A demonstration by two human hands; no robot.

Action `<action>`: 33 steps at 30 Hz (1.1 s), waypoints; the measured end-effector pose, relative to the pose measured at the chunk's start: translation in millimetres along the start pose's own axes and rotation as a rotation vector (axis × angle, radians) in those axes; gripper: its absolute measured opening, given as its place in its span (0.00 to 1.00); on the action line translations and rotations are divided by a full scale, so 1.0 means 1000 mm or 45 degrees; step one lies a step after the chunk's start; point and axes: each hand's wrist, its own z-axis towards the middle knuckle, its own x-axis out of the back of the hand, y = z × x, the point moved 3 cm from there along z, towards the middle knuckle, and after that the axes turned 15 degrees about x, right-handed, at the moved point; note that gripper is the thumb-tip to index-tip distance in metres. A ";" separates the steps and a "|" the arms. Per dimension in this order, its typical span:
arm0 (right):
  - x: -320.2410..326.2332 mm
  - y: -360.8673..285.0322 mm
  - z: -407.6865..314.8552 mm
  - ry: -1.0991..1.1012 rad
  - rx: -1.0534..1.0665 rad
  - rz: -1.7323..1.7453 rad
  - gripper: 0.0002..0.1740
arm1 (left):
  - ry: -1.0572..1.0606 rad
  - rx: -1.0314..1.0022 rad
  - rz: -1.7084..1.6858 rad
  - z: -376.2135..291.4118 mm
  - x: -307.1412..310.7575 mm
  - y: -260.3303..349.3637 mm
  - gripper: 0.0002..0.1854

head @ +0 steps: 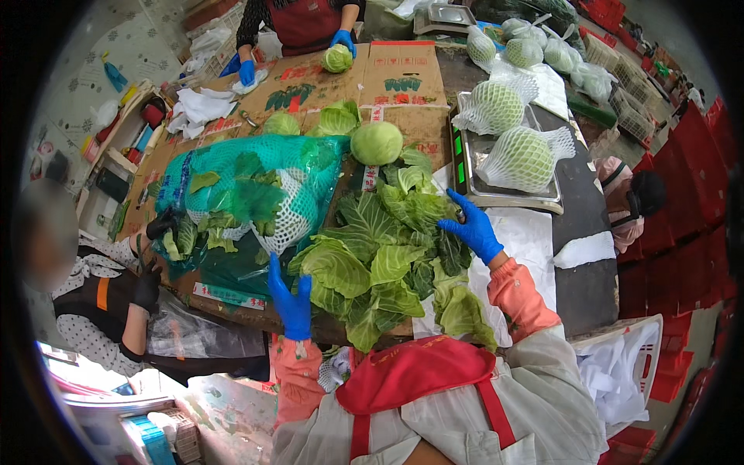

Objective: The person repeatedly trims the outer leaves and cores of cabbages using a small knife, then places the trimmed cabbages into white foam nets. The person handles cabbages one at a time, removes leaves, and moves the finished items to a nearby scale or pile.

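Note:
A heap of loose cabbage leaves lies on the cardboard-covered table before me. My left hand, in a blue glove, is raised at the heap's left side with its fingers apart and nothing in it. At the heap's upper right, my right hand, also blue-gloved, has its thumb and forefinger spread; a small metal-looking object shows by the palm, and whether the hand grips it cannot be told. A round trimmed cabbage sits just beyond the leaves. Left of them, a green net bag holds net-wrapped cabbages, with leaves on top.
A digital scale at right bears two cabbages in white foam nets. A co-worker's gloved hand holds a cabbage across the table. Another co-worker's dark-gloved hands are by the bag. A white crate stands lower right.

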 end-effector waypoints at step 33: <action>-0.355 -0.159 -0.120 -1.350 0.418 0.604 0.20 | 0.443 0.533 -1.756 -0.212 0.047 -0.172 0.25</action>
